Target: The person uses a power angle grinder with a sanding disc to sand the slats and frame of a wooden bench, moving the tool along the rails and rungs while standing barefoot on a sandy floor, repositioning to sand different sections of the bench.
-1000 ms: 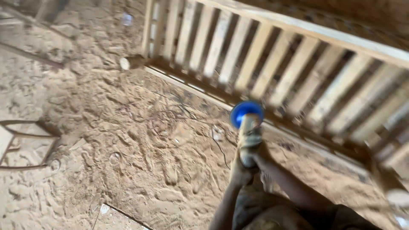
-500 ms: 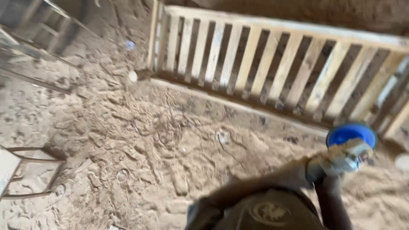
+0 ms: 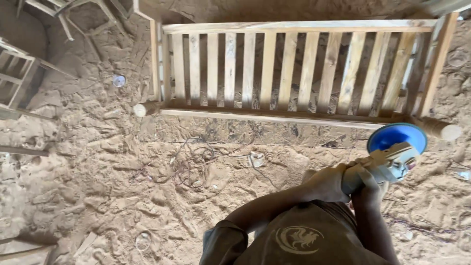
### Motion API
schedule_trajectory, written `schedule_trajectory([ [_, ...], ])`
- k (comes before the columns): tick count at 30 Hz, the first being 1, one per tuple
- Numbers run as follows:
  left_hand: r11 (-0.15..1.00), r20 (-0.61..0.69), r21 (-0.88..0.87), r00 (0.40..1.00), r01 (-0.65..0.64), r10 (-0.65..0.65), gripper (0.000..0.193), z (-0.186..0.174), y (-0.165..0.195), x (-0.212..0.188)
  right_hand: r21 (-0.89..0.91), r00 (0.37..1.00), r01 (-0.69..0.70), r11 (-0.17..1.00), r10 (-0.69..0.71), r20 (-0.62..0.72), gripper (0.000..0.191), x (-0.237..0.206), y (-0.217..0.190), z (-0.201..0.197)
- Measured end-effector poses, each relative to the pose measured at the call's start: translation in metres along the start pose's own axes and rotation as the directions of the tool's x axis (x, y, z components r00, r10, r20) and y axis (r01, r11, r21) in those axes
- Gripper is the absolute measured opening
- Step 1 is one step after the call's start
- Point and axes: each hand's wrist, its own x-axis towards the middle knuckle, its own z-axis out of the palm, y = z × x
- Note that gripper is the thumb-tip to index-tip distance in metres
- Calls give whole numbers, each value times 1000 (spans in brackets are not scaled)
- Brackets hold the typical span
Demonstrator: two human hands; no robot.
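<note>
Sawdust-strewn sandy floor (image 3: 98, 162), slatted wooden frame (image 3: 294, 68) lying flat, both hands (image 3: 351, 181) gripping a blue-disc sander (image 3: 392, 152)

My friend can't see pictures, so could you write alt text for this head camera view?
Seen from above, a person grips a power sander with a blue disc in both hands, left hand and right hand, over sawdust-covered ground. A slatted wooden frame lies just beyond, with tangled wire on the ground.

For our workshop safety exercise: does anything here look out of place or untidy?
Yes. A tangle of thin cable lies loose in the sawdust in front of the slatted frame, close to where both hands hold the blue-disc sander.
</note>
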Motion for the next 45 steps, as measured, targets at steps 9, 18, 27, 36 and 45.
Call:
schedule_trajectory([
  [9,987,-72,21,985,-158,159,90,-23,-52,14,-5,992,101,995,-100,80,37,9,23,42],
  [18,997,-28,10,996,-82,83,84,-118,-143,62,-18,998,-2,1000,3,66,34,98,119,91],
  [27,998,100,7,993,63,-64,81,-302,-224,140,45,914,-363,931,365,-180,47,229,236,182],
  [36,998,207,7,977,56,-56,74,-387,-238,204,46,916,-292,955,293,-273,52,296,240,256],
  [45,982,96,-170,993,84,-68,68,-461,-276,232,115,871,-486,866,491,-19,44,397,243,288],
])
